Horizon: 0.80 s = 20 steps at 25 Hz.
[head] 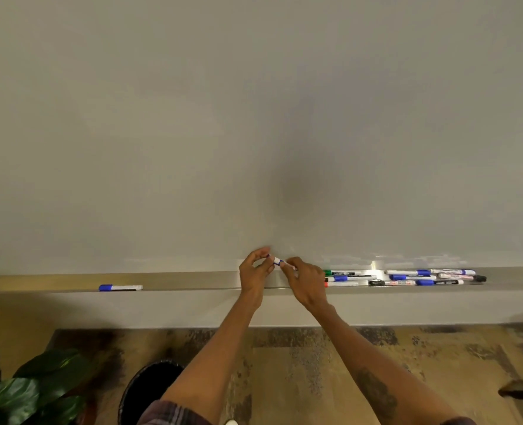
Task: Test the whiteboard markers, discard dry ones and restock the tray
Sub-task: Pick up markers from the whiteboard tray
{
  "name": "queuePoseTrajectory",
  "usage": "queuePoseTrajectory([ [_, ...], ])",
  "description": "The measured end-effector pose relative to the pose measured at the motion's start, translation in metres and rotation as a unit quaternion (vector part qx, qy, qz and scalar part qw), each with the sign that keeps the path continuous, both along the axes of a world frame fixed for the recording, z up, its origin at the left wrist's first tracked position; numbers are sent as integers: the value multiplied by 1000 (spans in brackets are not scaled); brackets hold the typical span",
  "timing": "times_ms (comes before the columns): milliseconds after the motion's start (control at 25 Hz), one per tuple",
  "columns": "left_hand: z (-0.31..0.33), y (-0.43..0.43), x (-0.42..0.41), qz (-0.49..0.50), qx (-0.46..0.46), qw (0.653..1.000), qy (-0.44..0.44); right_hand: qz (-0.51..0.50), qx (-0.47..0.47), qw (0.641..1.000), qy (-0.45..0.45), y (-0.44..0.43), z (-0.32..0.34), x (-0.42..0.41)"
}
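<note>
Pinching tight, left hand (255, 271) and right hand (307, 282) each clamp an end of the blue marker (276, 261) just above the middle of the tray (192, 280), spare markers (407, 277) lying toward its right end.

I have both bare forearms stretched forward, converging. My left hand (255, 269) pinches one end of a marker (276, 260) with curled fingertips; my right hand (307, 282) pinches the other end, knuckles up.
</note>
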<state>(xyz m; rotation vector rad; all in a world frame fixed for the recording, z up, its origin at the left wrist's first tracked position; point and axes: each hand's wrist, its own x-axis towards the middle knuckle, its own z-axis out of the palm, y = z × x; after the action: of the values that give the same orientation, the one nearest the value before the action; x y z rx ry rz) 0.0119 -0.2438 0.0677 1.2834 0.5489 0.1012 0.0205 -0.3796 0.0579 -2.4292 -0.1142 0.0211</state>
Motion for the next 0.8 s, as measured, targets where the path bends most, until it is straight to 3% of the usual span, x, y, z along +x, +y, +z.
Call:
queuePoseTrajectory([
  [160,22,-5,0,-13,-8,999,-37,40,77,996,26,20,28,-1],
  [320,43,-5,-3,-39,-42,997,-54,33,104,994,-7,29,47,-5],
  [560,84,-2,-1,-40,-65,988,-134,-25,37,996,-82,35,81,-6],
  [800,142,13,4,-12,-26,970,-242,-23,212,951,-224,43,107,-1],
])
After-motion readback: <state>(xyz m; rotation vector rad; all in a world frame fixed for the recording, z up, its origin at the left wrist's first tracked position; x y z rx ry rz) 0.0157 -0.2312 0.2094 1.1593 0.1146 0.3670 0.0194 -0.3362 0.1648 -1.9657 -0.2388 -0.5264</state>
